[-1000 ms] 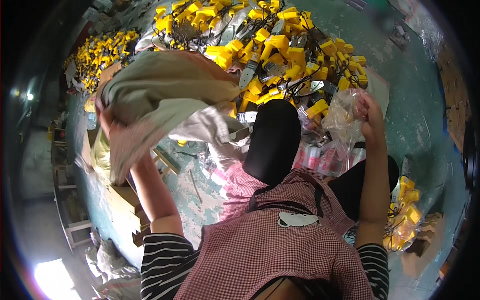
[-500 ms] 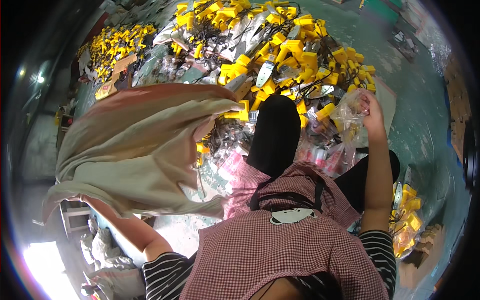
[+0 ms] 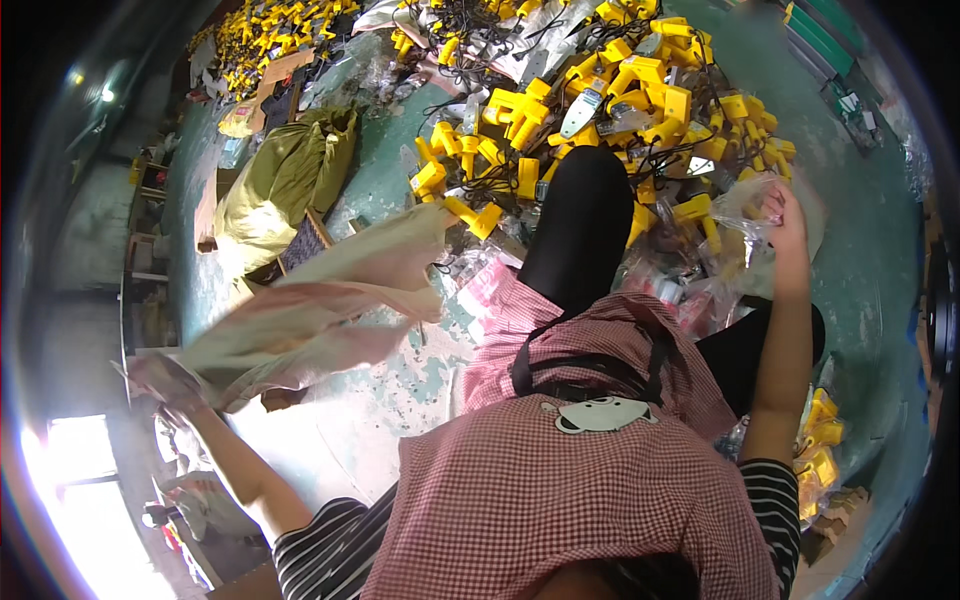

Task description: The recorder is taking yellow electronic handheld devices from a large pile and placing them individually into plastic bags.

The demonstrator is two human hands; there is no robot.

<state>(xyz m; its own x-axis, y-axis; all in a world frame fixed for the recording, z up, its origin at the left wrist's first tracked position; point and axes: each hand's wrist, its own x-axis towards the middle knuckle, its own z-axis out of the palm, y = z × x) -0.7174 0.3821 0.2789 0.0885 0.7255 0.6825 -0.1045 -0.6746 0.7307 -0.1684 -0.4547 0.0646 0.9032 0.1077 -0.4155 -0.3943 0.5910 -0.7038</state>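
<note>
My left hand (image 3: pixel 165 382), smeared by motion, is stretched far out to the left. It grips one end of a large thin beige cloth (image 3: pixel 320 305), which spreads toward the middle, its far corner beside the yellow pieces. On the right, my right hand (image 3: pixel 788 215) has its fingers closed on a crumpled clear plastic bag (image 3: pixel 745 208). A big heap of yellow plastic tools (image 3: pixel 640 85) with black cords and metal blades lies beyond my knees. I cannot see anything inside the bag.
An olive-green sack (image 3: pixel 285 190) lies left of the heap. Another pile of yellow pieces (image 3: pixel 270 45) stands at the far left. Bagged yellow pieces (image 3: pixel 820 455) sit by my right elbow, and clear plastic bags (image 3: pixel 690 300) lie between my knees. Shelving (image 3: pixel 150 260) lines the left wall.
The cloth has swung down and left with my left hand, uncovering the green sack and floor behind it. My right hand still holds the plastic bag. The whole view has shifted a little.
</note>
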